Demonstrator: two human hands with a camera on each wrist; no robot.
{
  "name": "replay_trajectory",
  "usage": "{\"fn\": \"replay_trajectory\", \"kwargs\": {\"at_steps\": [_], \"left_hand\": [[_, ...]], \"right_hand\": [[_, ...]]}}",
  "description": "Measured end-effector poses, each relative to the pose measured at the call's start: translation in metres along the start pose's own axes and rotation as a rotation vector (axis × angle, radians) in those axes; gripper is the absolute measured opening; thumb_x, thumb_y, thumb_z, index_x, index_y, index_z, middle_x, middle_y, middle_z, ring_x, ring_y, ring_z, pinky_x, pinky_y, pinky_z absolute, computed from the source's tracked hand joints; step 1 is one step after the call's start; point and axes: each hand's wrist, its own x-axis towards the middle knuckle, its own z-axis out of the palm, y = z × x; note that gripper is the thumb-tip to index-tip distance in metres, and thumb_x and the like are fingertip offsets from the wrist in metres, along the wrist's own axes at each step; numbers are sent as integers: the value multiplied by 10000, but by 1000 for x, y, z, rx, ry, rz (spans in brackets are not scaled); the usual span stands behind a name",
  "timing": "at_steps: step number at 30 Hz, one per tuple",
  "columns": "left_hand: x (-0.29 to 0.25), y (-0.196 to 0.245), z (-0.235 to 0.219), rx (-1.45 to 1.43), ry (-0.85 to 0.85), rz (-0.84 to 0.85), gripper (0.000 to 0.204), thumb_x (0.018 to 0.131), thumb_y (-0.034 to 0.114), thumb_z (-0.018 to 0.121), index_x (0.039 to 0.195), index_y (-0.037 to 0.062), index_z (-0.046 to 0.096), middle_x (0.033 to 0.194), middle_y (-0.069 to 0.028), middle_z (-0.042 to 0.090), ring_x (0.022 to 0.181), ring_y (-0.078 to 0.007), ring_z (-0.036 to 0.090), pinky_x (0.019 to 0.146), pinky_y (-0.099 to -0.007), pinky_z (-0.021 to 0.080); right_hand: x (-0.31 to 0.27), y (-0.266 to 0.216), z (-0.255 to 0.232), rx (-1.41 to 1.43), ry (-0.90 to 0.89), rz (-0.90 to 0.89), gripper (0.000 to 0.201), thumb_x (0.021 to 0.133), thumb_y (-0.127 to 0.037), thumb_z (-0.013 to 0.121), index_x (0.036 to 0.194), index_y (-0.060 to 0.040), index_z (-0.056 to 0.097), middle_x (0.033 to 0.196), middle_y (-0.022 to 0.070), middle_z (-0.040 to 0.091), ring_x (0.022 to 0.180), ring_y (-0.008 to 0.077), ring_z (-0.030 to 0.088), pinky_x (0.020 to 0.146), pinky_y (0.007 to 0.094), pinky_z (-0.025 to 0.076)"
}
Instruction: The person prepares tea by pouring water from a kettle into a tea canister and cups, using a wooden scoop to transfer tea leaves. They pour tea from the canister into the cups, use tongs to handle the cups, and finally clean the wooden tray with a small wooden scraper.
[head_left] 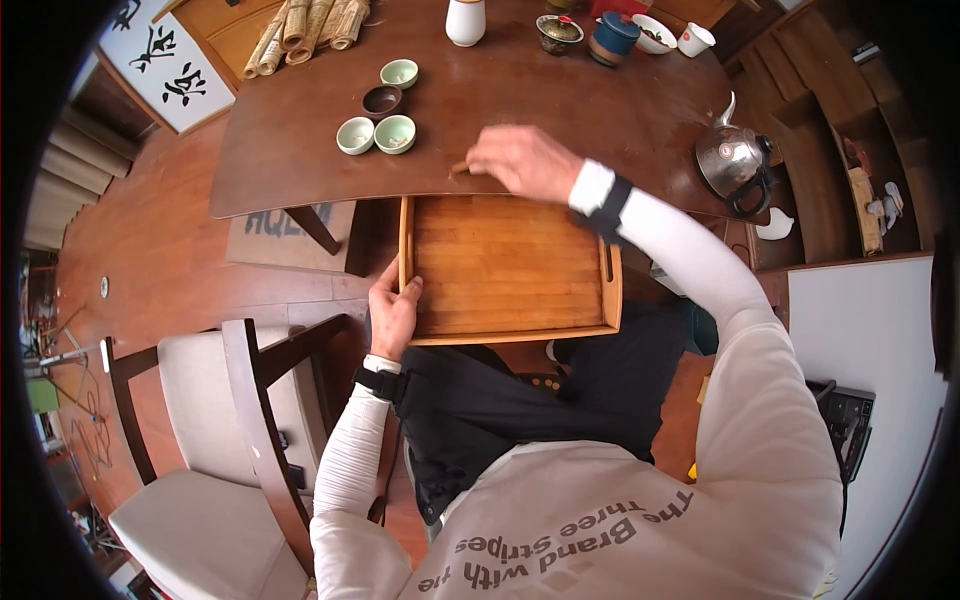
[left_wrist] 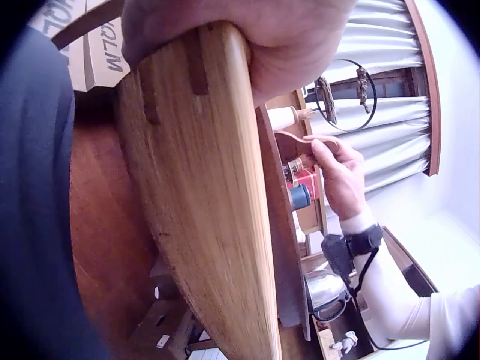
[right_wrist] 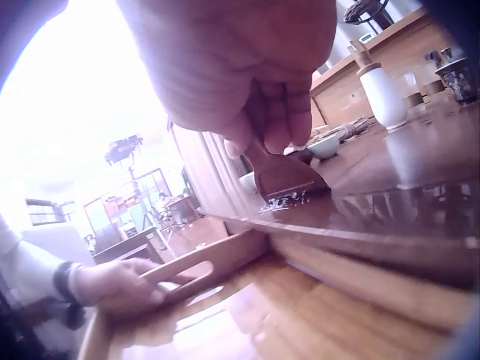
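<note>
My left hand [head_left: 393, 312] grips the left side of a wooden tray [head_left: 510, 265], thumb over its rim. The tray is held just below the near edge of the brown table [head_left: 300, 170], its far side hidden under the tabletop. Over that edge, my right hand [head_left: 525, 163] holds a small brown wooden scraper [right_wrist: 285, 174] by its handle, flared blade down on the tabletop. A little heap of pale and dark crumbs [right_wrist: 289, 200] lies against the blade, near the table edge. Inside the tray, the visible bottom is bare wood.
Left of my right hand stand green cups [head_left: 395, 134] and a dark cup [head_left: 382, 101]. Bamboo rolls [head_left: 305, 35], a white jar [head_left: 466, 22] and a blue canister [head_left: 613, 40] sit farther back. A steel kettle [head_left: 733, 160] is at right, a chair [head_left: 210, 500] at left.
</note>
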Motion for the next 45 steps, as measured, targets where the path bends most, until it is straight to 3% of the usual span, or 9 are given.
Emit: {"fn": "replay_trajectory", "kwargs": {"at_steps": [7,9,17,21,28,35,38,41,45], "left_hand": [[1,1,4,-31,-22,15,439,965,22,606,1391,-75,565,1018,-32,664,830,-78,537,720,-223,451],[-5,2,8,-44,-36,-1,438,964,21,606,1389,-78,566,1035,-39,671,849,-82,549,738,-224,458],[-13,-2,44,-8,-39,-33,441,959,0,600,1391,-80,565,1105,-64,684,926,-97,582,824,-234,480],[-16,-13,86,-157,-26,-8,443,959,-23,584,1400,-63,567,1065,-18,667,883,-88,560,812,-222,477],[-20,-8,124,-138,-48,-11,431,961,-24,588,1391,-58,576,1044,-6,668,816,-48,532,700,-199,457],[-21,-11,137,-223,-87,-54,411,962,-21,590,1368,-87,580,1063,-35,682,880,-75,559,769,-213,468],[-22,-11,142,-208,-107,-69,409,964,-19,591,1365,-93,579,1075,-42,682,896,-75,567,777,-213,470],[-23,-4,144,-203,-71,-31,416,965,-18,589,1374,-89,574,1085,-47,683,895,-77,570,778,-212,469],[-24,-2,138,-209,-77,-41,433,963,-19,587,1390,-83,565,1096,-45,683,908,-80,570,803,-220,474]], "right_hand": [[-51,-60,-15,105,-136,37,89,894,-98,716,931,-17,711,868,126,659,804,318,649,719,403,546],[-52,-33,-43,-33,-50,-15,112,917,-125,704,947,-19,725,898,128,691,828,317,667,744,395,554],[-125,151,-180,-340,107,726,255,940,-250,712,1098,-53,748,962,154,754,915,314,728,832,364,554],[-125,204,-180,-406,123,698,265,938,-280,697,1109,-84,752,1003,147,752,959,319,719,854,391,545],[-132,182,-160,-313,33,582,240,946,-243,682,1073,-48,739,983,186,731,931,378,694,808,420,543],[-203,-11,-126,-173,42,455,135,921,-134,684,962,-17,737,921,134,702,842,332,685,734,407,562],[-215,-48,-117,-127,-88,389,141,941,-135,663,961,-15,735,952,136,719,866,324,696,774,401,576],[-194,-28,-127,-84,-31,395,164,950,-161,664,970,-15,735,960,145,724,877,328,700,780,410,572],[-142,75,-155,-186,116,408,221,941,-200,715,1031,0,739,983,162,743,889,328,712,795,386,559]]}}
